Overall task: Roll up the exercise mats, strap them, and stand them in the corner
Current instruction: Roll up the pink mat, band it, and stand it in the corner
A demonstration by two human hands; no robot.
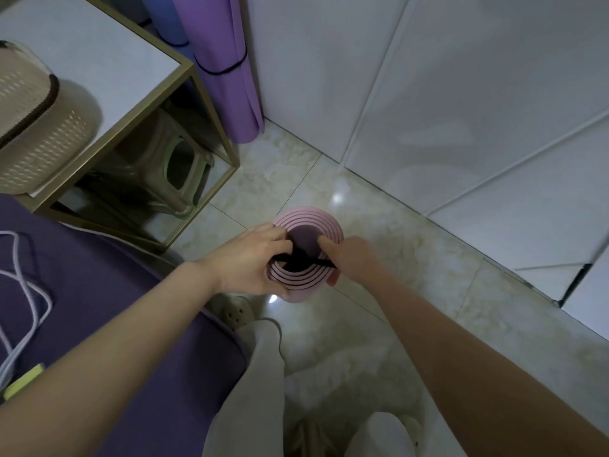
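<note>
Head view | purple mat [227, 77]: strapped, far left | pink mat [308, 222]: rolled; left hand [250, 258], right hand [351, 258] clasp rim | black strap [303, 260]: seemingly unfastened

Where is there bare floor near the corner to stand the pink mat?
Bare floor lies between the purple mat, the wall and the table, likely room for the pink mat. More bare floor runs along the wall to the right. Under the table it is crowded by a stool; a blue mat stands beside the purple one.
</note>
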